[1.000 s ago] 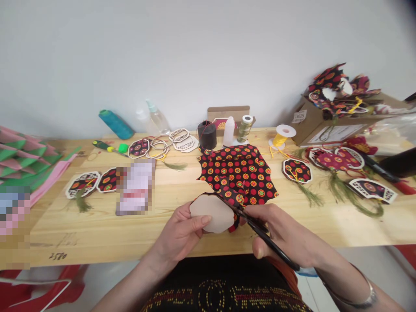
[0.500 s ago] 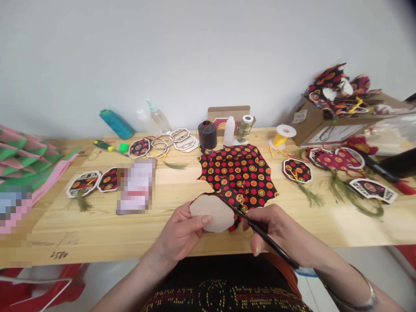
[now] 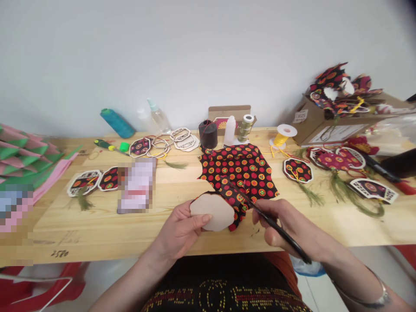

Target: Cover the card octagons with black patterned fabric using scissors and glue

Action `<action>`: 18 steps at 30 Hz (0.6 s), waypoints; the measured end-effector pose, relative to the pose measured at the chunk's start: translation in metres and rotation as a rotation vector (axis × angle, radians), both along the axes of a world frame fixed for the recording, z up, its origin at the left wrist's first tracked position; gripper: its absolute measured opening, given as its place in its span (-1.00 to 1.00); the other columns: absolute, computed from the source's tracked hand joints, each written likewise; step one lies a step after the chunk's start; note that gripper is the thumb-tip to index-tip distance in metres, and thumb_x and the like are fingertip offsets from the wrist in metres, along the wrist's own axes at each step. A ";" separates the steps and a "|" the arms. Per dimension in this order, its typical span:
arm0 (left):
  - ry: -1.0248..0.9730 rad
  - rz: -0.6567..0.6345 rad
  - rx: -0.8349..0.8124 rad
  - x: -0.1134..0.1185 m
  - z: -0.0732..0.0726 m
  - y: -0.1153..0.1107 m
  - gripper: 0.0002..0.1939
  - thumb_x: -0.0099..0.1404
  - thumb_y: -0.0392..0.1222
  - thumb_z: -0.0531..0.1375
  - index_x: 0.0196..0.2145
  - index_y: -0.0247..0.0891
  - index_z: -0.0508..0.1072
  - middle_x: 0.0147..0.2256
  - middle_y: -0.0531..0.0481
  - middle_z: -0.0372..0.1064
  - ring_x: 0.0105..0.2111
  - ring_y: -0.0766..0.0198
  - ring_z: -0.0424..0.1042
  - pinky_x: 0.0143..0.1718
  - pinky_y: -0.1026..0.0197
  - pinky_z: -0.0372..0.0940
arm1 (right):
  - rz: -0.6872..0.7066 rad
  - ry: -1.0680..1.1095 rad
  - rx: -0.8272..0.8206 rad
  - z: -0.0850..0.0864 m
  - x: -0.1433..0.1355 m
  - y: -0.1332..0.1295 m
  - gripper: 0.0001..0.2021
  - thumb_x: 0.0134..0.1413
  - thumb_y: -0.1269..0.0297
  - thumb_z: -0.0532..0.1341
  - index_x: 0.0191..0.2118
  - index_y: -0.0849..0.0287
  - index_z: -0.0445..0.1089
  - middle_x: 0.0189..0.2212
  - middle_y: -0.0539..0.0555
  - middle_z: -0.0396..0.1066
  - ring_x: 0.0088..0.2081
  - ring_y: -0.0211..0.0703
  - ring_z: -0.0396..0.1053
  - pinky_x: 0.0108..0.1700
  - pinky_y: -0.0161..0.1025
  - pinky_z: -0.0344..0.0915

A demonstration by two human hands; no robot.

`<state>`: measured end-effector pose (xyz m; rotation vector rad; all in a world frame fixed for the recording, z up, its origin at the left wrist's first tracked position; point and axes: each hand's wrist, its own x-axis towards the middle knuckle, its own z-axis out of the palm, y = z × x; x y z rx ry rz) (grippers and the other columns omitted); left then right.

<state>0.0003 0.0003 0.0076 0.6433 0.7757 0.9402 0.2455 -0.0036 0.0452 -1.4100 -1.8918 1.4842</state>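
Note:
My left hand (image 3: pixel 183 229) grips a beige scalloped card (image 3: pixel 217 210), thumb on its face. Black fabric backs the card and shows along its upper edge. In my right hand (image 3: pixel 292 229) are black scissors (image 3: pixel 281 234), their blades pointing up and left over the fabric beside the card; how far the blades are apart is hard to see. Black cloth with red and orange flowers (image 3: pixel 240 167) lies beyond my hands, and a strip of it hangs down at the card's right edge. Small dark scraps (image 3: pixel 255 232) lie on the table below that strip.
Tasselled ornaments (image 3: pixel 297 170) lie to the right, with others (image 3: pixel 84 183) to the left. Thread spools (image 3: pixel 208 134) and bottles (image 3: pixel 229 131) line the back of the wooden table (image 3: pixel 113 236). A cardboard box (image 3: pixel 312 121) holding fabric pieces stands at the right.
My right hand has drawn the scissors right, away from the card's edge. Dark scraps now show on the table beneath. My left hand has hardly moved.

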 end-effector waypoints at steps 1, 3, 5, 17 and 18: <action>0.002 -0.006 -0.003 0.000 0.000 0.000 -0.75 0.09 -0.29 0.36 -0.21 -0.28 0.60 -0.24 -0.16 0.57 -0.27 0.13 0.55 -0.18 0.10 0.44 | 0.004 -0.023 0.042 0.003 0.002 0.001 -0.76 -0.09 0.12 0.32 -0.40 0.18 0.37 -0.59 -0.07 0.21 -0.54 -0.31 0.09 -0.55 -0.33 0.00; -0.006 -0.019 -0.002 0.000 0.000 0.000 -0.76 0.10 -0.29 0.35 -0.21 -0.27 0.60 -0.25 -0.16 0.57 -0.27 0.12 0.55 -0.17 0.09 0.44 | 0.029 -0.052 0.091 0.006 0.006 0.004 -0.74 -0.14 0.11 0.36 -0.38 0.17 0.40 -0.55 -0.04 0.29 -0.50 -0.27 0.14 -0.52 -0.33 0.05; -0.024 -0.027 0.003 0.000 0.001 -0.001 -0.77 0.10 -0.29 0.35 -0.22 -0.26 0.60 -0.26 -0.15 0.58 -0.26 0.11 0.55 -0.16 0.07 0.44 | 0.066 -0.063 0.092 0.006 0.008 0.007 -0.72 -0.18 0.12 0.40 -0.36 0.16 0.42 -0.51 -0.04 0.33 -0.46 -0.25 0.18 -0.48 -0.33 0.11; -0.027 -0.033 0.024 0.002 0.001 -0.002 -0.79 0.10 -0.30 0.35 -0.25 -0.25 0.61 -0.30 -0.12 0.58 -0.30 0.16 0.55 -0.19 0.14 0.44 | 0.026 0.072 0.027 0.003 0.004 0.011 -0.66 -0.09 -0.04 0.33 -0.40 0.15 0.38 -0.58 -0.06 0.21 -0.51 -0.27 0.10 -0.52 -0.32 0.05; -0.026 -0.038 0.026 0.003 0.001 -0.002 -0.79 0.10 -0.30 0.35 -0.24 -0.25 0.61 -0.29 -0.11 0.58 -0.30 0.16 0.55 -0.18 0.14 0.43 | 0.006 0.095 0.014 0.003 0.002 0.012 -0.65 -0.11 -0.04 0.33 -0.39 0.16 0.37 -0.57 -0.06 0.21 -0.50 -0.27 0.09 -0.52 -0.32 0.04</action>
